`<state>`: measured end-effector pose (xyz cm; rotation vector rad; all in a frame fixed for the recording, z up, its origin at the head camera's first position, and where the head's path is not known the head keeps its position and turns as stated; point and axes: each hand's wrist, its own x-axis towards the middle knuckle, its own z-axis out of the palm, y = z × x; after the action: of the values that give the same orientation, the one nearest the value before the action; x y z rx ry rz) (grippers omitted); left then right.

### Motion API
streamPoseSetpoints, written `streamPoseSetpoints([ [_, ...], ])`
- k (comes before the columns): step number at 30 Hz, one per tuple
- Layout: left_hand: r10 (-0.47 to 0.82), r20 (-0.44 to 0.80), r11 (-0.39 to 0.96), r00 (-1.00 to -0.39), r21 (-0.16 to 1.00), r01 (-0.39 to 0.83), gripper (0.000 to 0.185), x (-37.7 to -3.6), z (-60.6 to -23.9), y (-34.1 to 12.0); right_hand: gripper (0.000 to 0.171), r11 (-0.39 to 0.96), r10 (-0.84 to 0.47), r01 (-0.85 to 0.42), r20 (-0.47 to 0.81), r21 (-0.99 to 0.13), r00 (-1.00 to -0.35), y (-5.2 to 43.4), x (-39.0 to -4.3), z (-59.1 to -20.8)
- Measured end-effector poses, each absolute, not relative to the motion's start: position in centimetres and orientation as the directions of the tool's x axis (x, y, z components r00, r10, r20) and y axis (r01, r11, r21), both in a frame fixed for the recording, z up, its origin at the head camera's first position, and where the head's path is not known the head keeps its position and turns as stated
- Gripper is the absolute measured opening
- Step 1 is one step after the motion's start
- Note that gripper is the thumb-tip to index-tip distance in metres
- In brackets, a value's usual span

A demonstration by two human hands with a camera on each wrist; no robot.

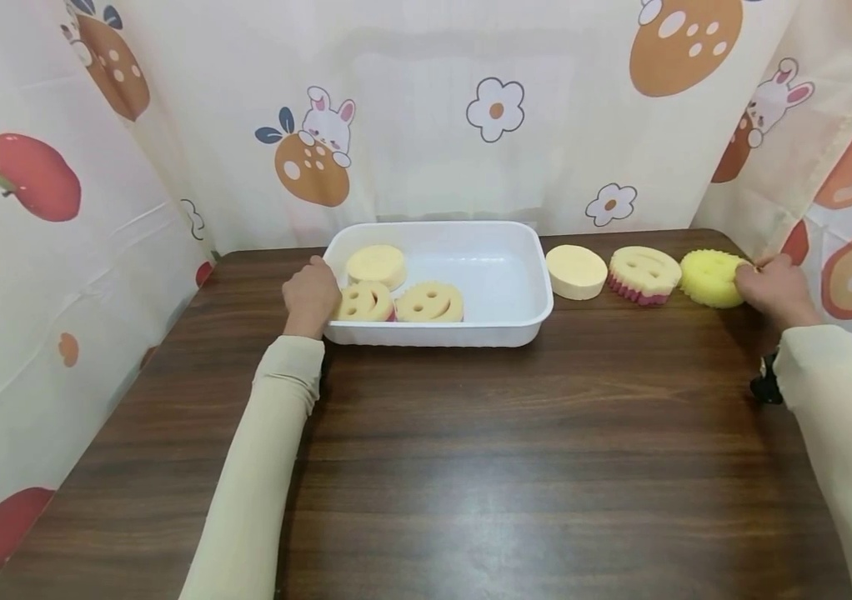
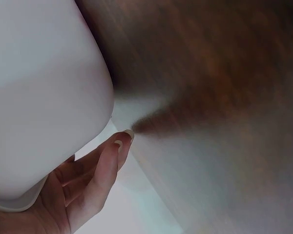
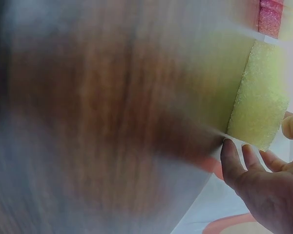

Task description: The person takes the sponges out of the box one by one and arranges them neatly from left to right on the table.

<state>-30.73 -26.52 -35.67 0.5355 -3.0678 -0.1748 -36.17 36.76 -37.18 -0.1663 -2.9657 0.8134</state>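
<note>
Right hand [image 1: 774, 287] fingers close on bright yellow scalloped sponge [image 1: 711, 278] at far right table edge; left hand [image 1: 311, 296] braces white tray [image 1: 516, 321] left wall, likely steadying it. Tray holds plain round sponge [image 1: 377, 265] and two smiley sponges [image 1: 429, 302]. Pale round sponge [image 1: 576, 271], pink-based smiley sponge [image 1: 645, 274] lined beside tray on wooden table [image 1: 471, 467].

Left wrist: fingers [image 2: 105, 168] straight, flat against tray wall [image 2: 44, 97].

Right wrist: blurred; fingers [image 3: 232, 161] at yellow sponge [image 3: 259, 109] edge, grip not fully closed.

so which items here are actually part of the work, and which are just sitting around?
In hand:
- right hand touching the bright yellow sponge
- left hand at the left end of the white tray
- three sponges in the tray
- plain round sponge and pink-based smiley sponge, lined up beside the tray

Lying about:
- printed curtain
- wooden table
</note>
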Motion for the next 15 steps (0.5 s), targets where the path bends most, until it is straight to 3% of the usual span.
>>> streamPoseSetpoints([
  [15,-0.346,0.014,0.932,-0.938,0.124,-0.342,0.037,-30.8,-35.67,-26.55,0.066,0.86,0.1,0.073,0.027,-0.504,-0.995,37.34,-36.38,-37.21],
])
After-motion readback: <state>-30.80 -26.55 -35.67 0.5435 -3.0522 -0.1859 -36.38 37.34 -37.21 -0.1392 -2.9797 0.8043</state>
